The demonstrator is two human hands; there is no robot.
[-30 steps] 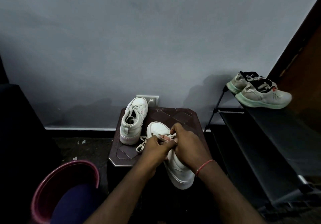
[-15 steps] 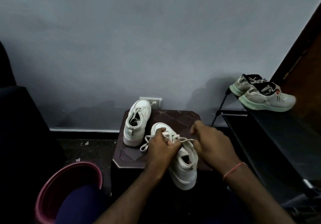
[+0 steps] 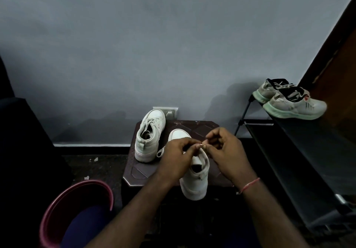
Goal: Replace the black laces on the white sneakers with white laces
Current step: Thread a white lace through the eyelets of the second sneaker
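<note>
Two white sneakers stand on a dark brown stool (image 3: 138, 172). The far sneaker (image 3: 149, 135) stands at the left, laced in white. The near sneaker (image 3: 195, 174) points away from me, its heel over the stool's front edge. My left hand (image 3: 177, 158) and my right hand (image 3: 226, 154) meet above its tongue, each pinching the white lace (image 3: 161, 151) between fingertips. A loop of that lace hangs out to the left of my left hand. My hands hide the eyelets.
A dark shoe rack (image 3: 308, 151) stands at the right with a pair of grey sneakers (image 3: 292, 101) on its top shelf. A maroon bucket (image 3: 57, 209) sits at the lower left. A wall socket (image 3: 169, 111) is behind the stool, on the grey wall.
My right hand had pulled away to the right with the lace stretched out. It has come back in, and both hands now meet fingertip to fingertip over the tongue.
</note>
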